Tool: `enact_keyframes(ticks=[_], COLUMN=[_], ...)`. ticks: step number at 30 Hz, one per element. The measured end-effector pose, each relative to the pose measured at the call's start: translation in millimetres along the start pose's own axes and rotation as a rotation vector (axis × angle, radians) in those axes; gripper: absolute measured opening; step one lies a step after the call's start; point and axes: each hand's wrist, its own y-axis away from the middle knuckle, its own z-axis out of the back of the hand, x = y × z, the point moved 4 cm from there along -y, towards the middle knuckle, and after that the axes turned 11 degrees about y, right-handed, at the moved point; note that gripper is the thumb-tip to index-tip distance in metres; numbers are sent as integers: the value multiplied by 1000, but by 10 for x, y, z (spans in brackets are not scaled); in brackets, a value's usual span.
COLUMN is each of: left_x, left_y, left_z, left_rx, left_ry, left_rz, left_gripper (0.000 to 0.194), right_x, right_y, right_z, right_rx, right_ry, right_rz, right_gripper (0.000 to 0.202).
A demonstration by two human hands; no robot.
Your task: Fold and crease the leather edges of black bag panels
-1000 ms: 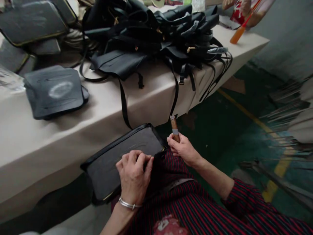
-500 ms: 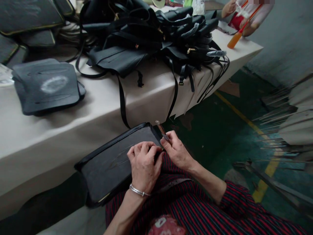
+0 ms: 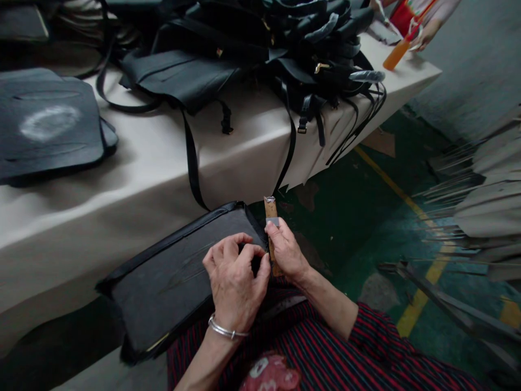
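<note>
A dark grey bag piece (image 3: 154,296) with black raised edging leans across my lap, its inner face up. My left hand (image 3: 235,274), a silver bangle at its wrist, lies over the right part of the piece; its thumb and forefinger pinch together at the right edge. Just beside it, my right hand (image 3: 288,252) grips a flat brown wooden stick (image 3: 270,208) with a grey band round it. The stick stands nearly upright in the hand, its pale, worn end at the top. My left fingertips partly hide the edge they pinch.
A white-covered table (image 3: 142,187) runs along the front, bearing a heap of black bags (image 3: 228,49) with straps hanging down. Grey panels (image 3: 52,122) lie at left. Beyond the orange bottle (image 3: 395,55), a co-worker's hand (image 3: 427,33) shows. A rack of pale sheets (image 3: 488,201) stands at right.
The stick has turned in my right hand, from leaning left to nearly upright, its flat brown side now showing. My left hand stays pinched at the edge. The view has shifted a little.
</note>
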Motion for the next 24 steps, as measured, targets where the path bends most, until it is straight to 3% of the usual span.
enact_keyframes(ticks=[5,12,14,17,20,24], left_x=[51,80,62,28,9,-11], left_y=[5,-26,-6,39,55,24], left_z=[0,44,50,41,0,-37], left_rx=[-82,-53,-31,-53,-71,-59], left_ry=[78,178,185,92,-12,-62], left_rz=[71,46,33,30,53,93], left_gripper=[22,30,34,43,45,43], right_x=[120,213,217,225,255,303], right_y=[-72,-445,-582,-674,-550,-262], right_z=[-55,-213,-215,-121,41,128], right_rx=[-42,-51,1,-4,-122,-234], right_ry=[209,272,186,-187,-508,-611], right_rz=[72,129,130,103,145,226], right_gripper=[18,19,21,22,24,21])
